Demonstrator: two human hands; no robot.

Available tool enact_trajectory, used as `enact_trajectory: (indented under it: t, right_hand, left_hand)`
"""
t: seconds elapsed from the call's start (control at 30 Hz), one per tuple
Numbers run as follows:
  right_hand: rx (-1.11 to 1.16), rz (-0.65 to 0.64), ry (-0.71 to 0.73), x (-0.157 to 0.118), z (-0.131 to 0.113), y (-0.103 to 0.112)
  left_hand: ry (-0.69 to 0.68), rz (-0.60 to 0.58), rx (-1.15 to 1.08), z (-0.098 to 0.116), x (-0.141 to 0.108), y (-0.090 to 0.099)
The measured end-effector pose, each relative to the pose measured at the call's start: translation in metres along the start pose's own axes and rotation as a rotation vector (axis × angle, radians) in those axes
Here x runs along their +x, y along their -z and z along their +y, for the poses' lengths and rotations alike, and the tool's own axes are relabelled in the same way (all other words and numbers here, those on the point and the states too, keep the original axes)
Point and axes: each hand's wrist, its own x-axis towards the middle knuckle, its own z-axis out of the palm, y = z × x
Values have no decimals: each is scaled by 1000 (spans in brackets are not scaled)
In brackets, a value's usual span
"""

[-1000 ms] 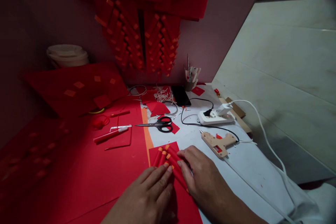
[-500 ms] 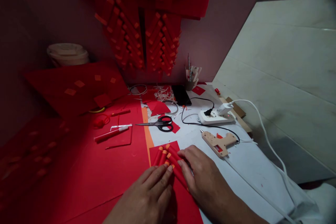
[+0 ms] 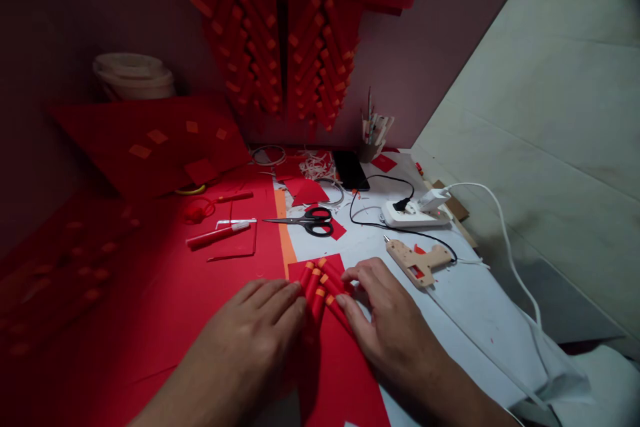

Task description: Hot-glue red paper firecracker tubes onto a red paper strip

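Note:
Several red paper rolls (image 3: 319, 296) with orange bands at their ends lie in a V-shaped, overlapping stack on a red paper strip (image 3: 345, 373). My left hand (image 3: 260, 320) is closed against the left-hand rolls, its fingers together and its fingertips at their outer side; the thumb is hidden. On the other side, my right hand (image 3: 387, 313) has its thumb and forefinger around the right-hand rolls near the top of the stack. The lower ends of the rolls are partly covered by my hands and their shadow.
Beyond the stack lie black-handled scissors (image 3: 320, 221) and a red marker (image 3: 217, 235). At right are a beige glue gun (image 3: 419, 261) and a white power strip (image 3: 415, 214) with cords. A phone (image 3: 351, 171) and pen holder (image 3: 373, 140) stand behind; finished roll clusters (image 3: 320, 60) hang above.
My left hand has shifted left and away from the front of the rolls, showing more of the lower ones. My right hand stays at the right side. The view has tilted slightly down.

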Motion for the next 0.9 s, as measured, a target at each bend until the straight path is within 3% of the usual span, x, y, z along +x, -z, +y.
enact_trajectory:
  t: [0.17,0.33,0.43,0.67,0.9]
  right_hand:
    - [17,-79,-40,-2,-2,0]
    - [-1,-120,-60,-2,1,-4]
    - [2,-113,-63,-3,3,-6]
    - [-11,-105,-81,-2,0,-7]
    - [-12,-78,-70,-2,0,-8]
  left_hand:
    - [-31,-16,-71,5,-1,-2]
    - [-35,-417,-35,15,9,15]
    - [-30,-543,-2,19,15,22]
    - [-26,-468,-68,18,15,18]
    - [-14,-510,-58,19,15,17]
